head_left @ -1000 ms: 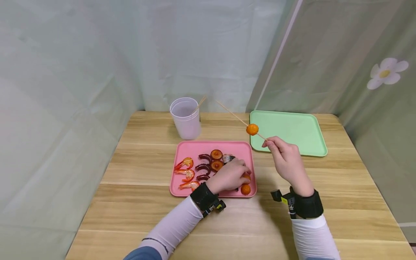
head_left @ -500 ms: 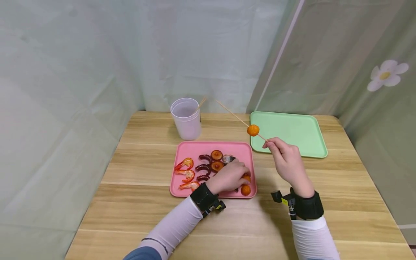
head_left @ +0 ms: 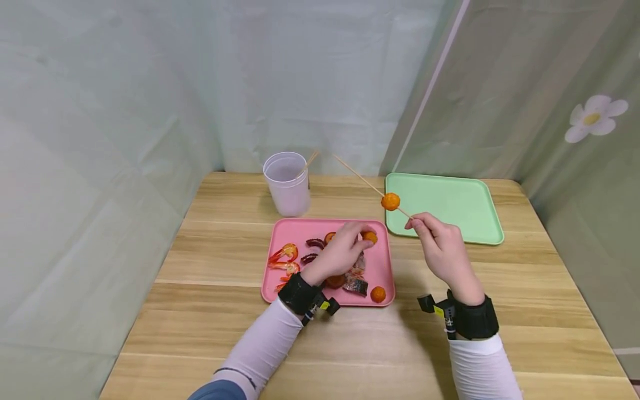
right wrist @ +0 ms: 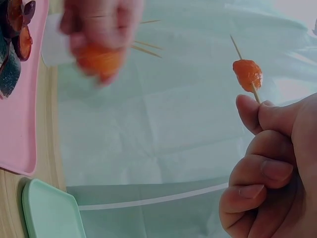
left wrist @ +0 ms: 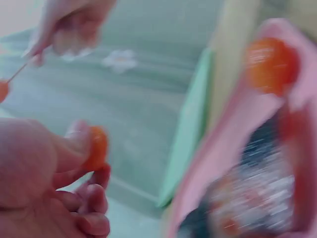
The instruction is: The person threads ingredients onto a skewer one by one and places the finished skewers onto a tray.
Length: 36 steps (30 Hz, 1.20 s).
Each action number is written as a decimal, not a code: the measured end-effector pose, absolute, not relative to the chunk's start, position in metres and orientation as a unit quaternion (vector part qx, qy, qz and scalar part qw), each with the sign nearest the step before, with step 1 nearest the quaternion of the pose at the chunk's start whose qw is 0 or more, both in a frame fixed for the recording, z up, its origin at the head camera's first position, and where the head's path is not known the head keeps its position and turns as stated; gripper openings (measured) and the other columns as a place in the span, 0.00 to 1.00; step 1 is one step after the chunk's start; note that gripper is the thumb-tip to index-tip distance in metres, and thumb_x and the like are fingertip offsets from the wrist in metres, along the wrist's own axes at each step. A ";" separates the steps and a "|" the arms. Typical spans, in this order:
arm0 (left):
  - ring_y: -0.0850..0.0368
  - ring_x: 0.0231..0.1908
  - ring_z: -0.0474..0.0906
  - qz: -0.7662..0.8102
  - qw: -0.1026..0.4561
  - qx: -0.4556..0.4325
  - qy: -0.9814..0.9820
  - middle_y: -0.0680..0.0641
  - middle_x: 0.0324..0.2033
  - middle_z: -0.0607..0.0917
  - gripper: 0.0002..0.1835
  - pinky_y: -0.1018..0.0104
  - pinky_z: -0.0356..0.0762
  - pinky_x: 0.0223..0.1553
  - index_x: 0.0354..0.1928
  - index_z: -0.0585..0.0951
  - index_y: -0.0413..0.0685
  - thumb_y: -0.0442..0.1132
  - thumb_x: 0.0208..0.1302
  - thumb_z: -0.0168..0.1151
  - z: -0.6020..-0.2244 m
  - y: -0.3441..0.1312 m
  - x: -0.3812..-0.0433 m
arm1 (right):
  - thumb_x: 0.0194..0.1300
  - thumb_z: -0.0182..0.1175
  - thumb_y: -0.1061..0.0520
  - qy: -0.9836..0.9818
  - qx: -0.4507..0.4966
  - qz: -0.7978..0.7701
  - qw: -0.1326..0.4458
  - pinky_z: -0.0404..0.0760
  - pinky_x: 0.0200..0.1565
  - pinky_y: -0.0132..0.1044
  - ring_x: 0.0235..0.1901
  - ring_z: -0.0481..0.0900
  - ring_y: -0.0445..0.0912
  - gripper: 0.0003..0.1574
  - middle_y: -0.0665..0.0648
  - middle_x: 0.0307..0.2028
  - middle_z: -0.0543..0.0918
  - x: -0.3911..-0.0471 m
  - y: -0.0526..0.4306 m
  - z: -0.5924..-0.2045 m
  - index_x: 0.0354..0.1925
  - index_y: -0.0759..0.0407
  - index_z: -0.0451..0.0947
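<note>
My left hand pinches an orange ball between thumb and fingers, raised over the right part of the pink tray. My right hand grips the lower end of a thin wooden skewer, tilted up to the left. Threaded on that skewer is another orange ball, a little above the fingertips. One more orange ball lies in the tray's near right corner. Beside it are dark-skinned fish pieces, partly hidden by my left hand in the head view.
Shrimps and dark curled tentacles lie on the tray's left, with round brown slices near the middle. Behind stands a white cup with skewers. A green tray sits at the back right of the wooden table.
My left hand has lifted an orange ball from the pink tray's right side and moved up and away from me, uncovering fish pieces. The right hand with the skewer stays nearly still.
</note>
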State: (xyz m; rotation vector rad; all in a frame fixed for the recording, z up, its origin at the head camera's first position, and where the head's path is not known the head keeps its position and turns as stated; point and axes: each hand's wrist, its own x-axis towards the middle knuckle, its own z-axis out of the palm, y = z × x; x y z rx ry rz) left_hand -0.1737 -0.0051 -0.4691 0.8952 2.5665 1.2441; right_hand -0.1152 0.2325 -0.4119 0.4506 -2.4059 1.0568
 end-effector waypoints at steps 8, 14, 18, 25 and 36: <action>0.51 0.41 0.75 0.725 0.108 0.183 0.655 0.44 0.44 0.82 0.11 0.65 0.73 0.45 0.64 0.69 0.45 0.36 0.87 0.47 -0.440 -0.047 -0.191 | 0.82 0.56 0.64 -0.879 0.158 0.389 0.224 0.60 0.24 0.34 0.18 0.59 0.41 0.12 0.46 0.20 0.65 -0.114 0.234 -0.413 0.42 0.58 0.86; 0.58 0.31 0.67 0.862 0.135 0.179 0.454 0.49 0.37 0.74 0.13 0.71 0.67 0.35 0.62 0.72 0.48 0.43 0.88 0.45 -0.430 -0.067 -0.195 | 0.80 0.58 0.64 -0.872 0.175 0.403 0.214 0.62 0.25 0.33 0.19 0.60 0.40 0.11 0.45 0.20 0.71 -0.114 0.237 -0.414 0.40 0.58 0.86; 0.60 0.29 0.65 0.902 0.142 0.185 0.363 0.50 0.34 0.71 0.21 0.70 0.65 0.35 0.64 0.72 0.43 0.51 0.83 0.54 -0.428 -0.075 -0.196 | 0.76 0.61 0.68 -0.861 0.199 0.416 0.215 0.65 0.26 0.31 0.19 0.63 0.39 0.11 0.47 0.25 0.82 -0.112 0.238 -0.414 0.38 0.58 0.87; 0.60 0.28 0.65 0.923 0.141 0.184 0.309 0.50 0.33 0.73 0.21 0.69 0.68 0.35 0.61 0.76 0.44 0.51 0.78 0.61 -0.425 -0.081 -0.198 | 0.71 0.64 0.71 -0.850 0.243 0.418 0.210 0.64 0.23 0.31 0.17 0.60 0.36 0.12 0.43 0.23 0.80 -0.113 0.238 -0.413 0.38 0.57 0.88; 0.60 0.29 0.65 0.920 0.134 0.189 0.316 0.50 0.33 0.75 0.21 0.70 0.66 0.34 0.60 0.78 0.44 0.51 0.77 0.62 -0.421 -0.083 -0.196 | 0.73 0.64 0.69 -0.867 0.237 0.393 0.195 0.69 0.27 0.29 0.19 0.67 0.38 0.09 0.45 0.28 0.86 -0.115 0.237 -0.416 0.38 0.59 0.88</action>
